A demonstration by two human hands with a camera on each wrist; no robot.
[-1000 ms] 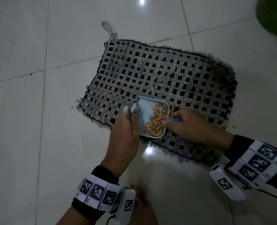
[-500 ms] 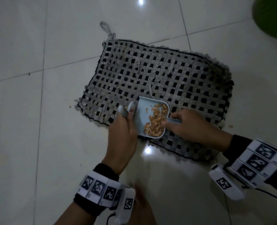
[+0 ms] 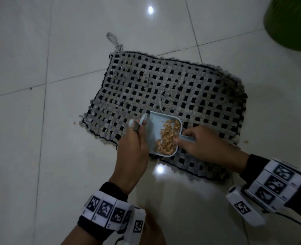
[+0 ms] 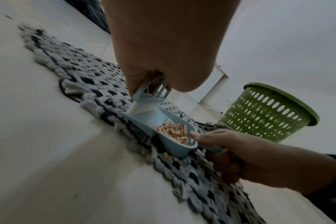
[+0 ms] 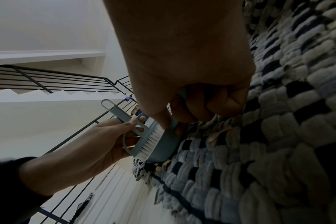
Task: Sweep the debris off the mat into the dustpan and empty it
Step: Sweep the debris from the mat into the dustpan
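Observation:
A grey and black woven mat (image 3: pixel 164 89) lies on the white tiled floor. Near its front edge sits a small light-blue dustpan (image 3: pixel 156 133) holding a heap of tan debris (image 3: pixel 168 137). My right hand (image 3: pixel 197 140) grips the dustpan's short handle (image 3: pixel 188 138). My left hand (image 3: pixel 133 144) grips a small blue brush (image 4: pixel 150 97) by its handle, with the white bristles (image 5: pixel 151 144) standing at the pan's open left lip. A few tan bits (image 4: pixel 170 156) lie on the mat beside the pan.
A green perforated waste basket (image 4: pixel 267 113) stands to the back right, beyond the mat (image 4: pixel 82 75). Single crumbs lie on the tile at the mat's left (image 3: pixel 74 122) and right (image 3: pixel 246 141) edges. Stairs with a black railing (image 5: pixel 54 81) rise to the left.
The left hand with the brush has drawn slightly left, from inside the pan to its open lip. The right hand and dustpan have stayed put.

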